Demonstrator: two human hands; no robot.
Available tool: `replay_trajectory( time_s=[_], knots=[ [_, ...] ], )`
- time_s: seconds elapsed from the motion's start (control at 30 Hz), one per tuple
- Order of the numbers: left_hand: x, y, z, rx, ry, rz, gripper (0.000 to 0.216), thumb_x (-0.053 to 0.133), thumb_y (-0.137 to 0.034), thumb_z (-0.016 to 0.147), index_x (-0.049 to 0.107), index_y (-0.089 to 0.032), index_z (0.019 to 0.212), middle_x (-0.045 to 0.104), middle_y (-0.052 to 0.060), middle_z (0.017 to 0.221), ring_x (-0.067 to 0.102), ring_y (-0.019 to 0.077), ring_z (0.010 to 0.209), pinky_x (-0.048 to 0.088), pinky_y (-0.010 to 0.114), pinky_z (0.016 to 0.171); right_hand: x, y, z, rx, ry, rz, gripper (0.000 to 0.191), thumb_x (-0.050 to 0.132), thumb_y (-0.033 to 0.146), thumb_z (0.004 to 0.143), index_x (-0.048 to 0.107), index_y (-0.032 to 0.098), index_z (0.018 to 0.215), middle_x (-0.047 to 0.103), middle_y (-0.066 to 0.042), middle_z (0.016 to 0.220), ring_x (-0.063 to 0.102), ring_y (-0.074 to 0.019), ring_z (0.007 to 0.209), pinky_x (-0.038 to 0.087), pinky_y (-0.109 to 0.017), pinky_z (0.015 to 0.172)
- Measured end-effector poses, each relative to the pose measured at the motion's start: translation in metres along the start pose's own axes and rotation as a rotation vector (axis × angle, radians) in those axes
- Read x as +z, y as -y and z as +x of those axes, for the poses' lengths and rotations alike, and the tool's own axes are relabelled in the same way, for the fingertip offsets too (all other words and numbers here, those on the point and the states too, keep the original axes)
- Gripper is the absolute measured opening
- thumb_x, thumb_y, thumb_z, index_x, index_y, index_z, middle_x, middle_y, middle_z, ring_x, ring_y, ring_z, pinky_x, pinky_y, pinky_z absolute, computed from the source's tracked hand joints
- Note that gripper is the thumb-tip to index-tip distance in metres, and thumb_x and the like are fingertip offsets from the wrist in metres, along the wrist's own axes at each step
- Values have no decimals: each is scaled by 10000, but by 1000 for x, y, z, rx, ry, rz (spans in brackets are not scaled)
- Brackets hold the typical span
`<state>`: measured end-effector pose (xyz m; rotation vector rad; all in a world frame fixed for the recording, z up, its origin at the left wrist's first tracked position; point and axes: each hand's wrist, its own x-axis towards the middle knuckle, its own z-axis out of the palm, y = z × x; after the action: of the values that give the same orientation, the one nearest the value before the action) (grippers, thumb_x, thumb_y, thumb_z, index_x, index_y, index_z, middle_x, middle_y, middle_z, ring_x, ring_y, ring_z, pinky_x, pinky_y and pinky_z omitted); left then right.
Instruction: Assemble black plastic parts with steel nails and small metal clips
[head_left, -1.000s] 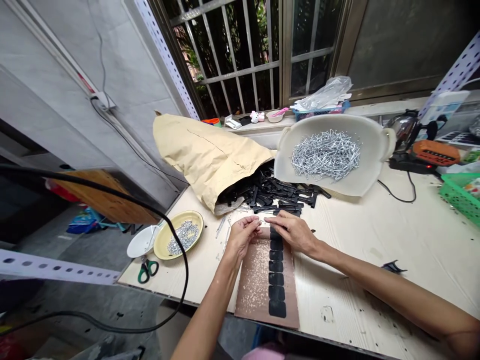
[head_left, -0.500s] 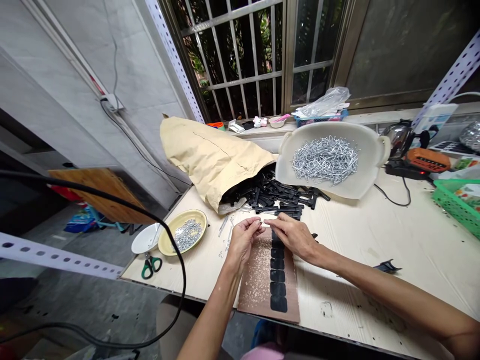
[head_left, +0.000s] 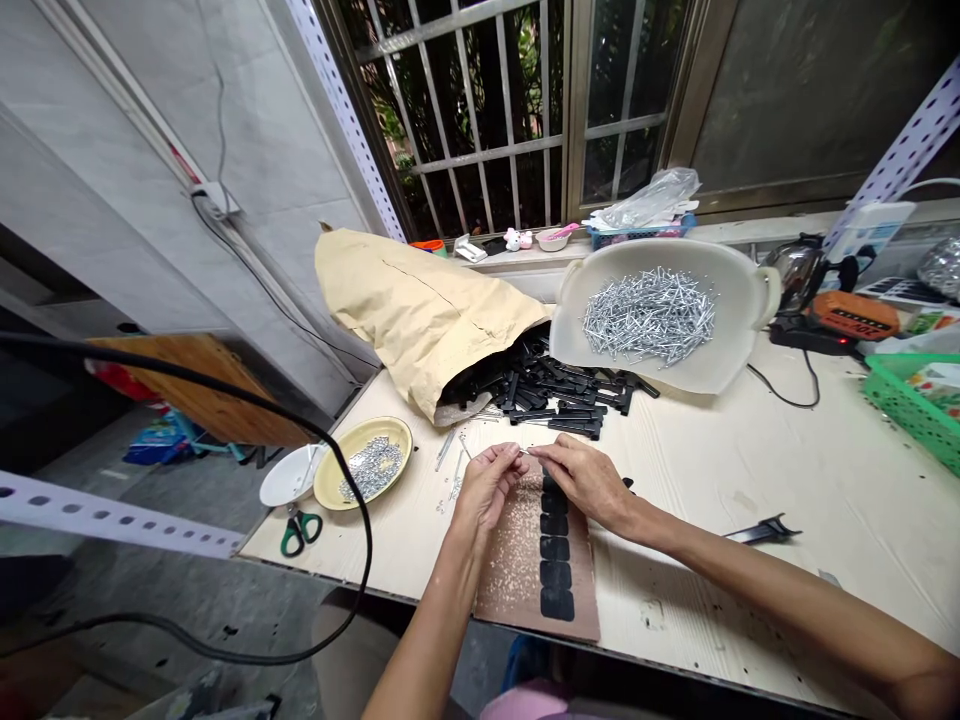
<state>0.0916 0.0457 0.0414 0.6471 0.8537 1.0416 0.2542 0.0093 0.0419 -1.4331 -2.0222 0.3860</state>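
Note:
My left hand (head_left: pixel 491 482) is closed, thumb and forefinger pinched around a thin silvery bolt (head_left: pixel 525 452), mostly hidden by the fingers. My right hand (head_left: pixel 589 478) comes in from the right, its fingertips pinched at the same small piece. Both hands hover over the upper end of a brown board (head_left: pixel 510 585) speckled with pale bits. A column of black rounded plates (head_left: pixel 556 576) runs down that board. Left of my left hand, several loose thin bolts (head_left: pixel 446 450) lie on the table. Behind the hands are piled black plastic parts (head_left: pixel 555 390).
A paper sack (head_left: pixel 420 300) spills the black parts. A white basin (head_left: pixel 731 345) holds many silvery bolts. At left are a yellow dish (head_left: pixel 330 470) of small metal pieces, a white dish (head_left: pixel 281 480) and green-handled scissors (head_left: pixel 301 533). One black part (head_left: pixel 772 530) lies at right; a green basket (head_left: pixel 900 390) stands beyond.
My fingertips have shifted slightly and stay together at the small piece. The whole view has moved a little; the things on the table lie as before.

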Motion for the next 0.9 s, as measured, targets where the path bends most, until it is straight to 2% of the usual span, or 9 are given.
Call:
replay_trajectory(
  time_s=[0.2, 0.4, 0.53, 0.77, 0.9],
  knots=[
    [-6, 7, 2, -83, -4, -39, 294, 801, -155, 591, 652, -87, 834, 625, 12, 646, 583, 68, 571, 519, 182, 630, 5, -3, -6, 27, -19, 46, 195, 416, 262, 929, 581, 220, 1024, 603, -24, 948, 570, -146, 831, 430, -261, 714],
    [-8, 12, 1, -2, 2, 133, 300, 804, -281, 584, 642, -83, 740, 586, -9, 572, 550, 55, 514, 461, 148, 524, 6, 0, -11, 18, -25, -217, 211, 392, 288, 945, 588, 211, 963, 598, -28, 905, 571, -142, 781, 378, -237, 603],
    [-8, 17, 0, 34, 1, 164, 297, 797, -304, 586, 629, -86, 696, 586, -7, 568, 545, 55, 505, 451, 154, 523, 7, 2, -10, -18, -69, -363, 243, 400, 300, 946, 614, 196, 897, 607, -42, 870, 565, -153, 793, 359, -247, 635],
    [-10, 22, -1, 22, -34, 120, 312, 808, -303, 567, 610, -93, 686, 595, -7, 558, 566, 67, 500, 461, 163, 531, 8, 2, -11, -4, -38, -288, 238, 380, 313, 955, 586, 200, 913, 599, -19, 849, 549, -122, 708, 318, -230, 562],
    [-10, 22, -4, 20, -57, 112, 313, 814, -296, 558, 605, -93, 672, 589, -10, 548, 560, 64, 495, 475, 161, 529, 12, 0, -11, -100, -101, -433, 236, 407, 265, 944, 601, 190, 833, 591, -27, 785, 527, -141, 728, 309, -252, 600]
  ],
)
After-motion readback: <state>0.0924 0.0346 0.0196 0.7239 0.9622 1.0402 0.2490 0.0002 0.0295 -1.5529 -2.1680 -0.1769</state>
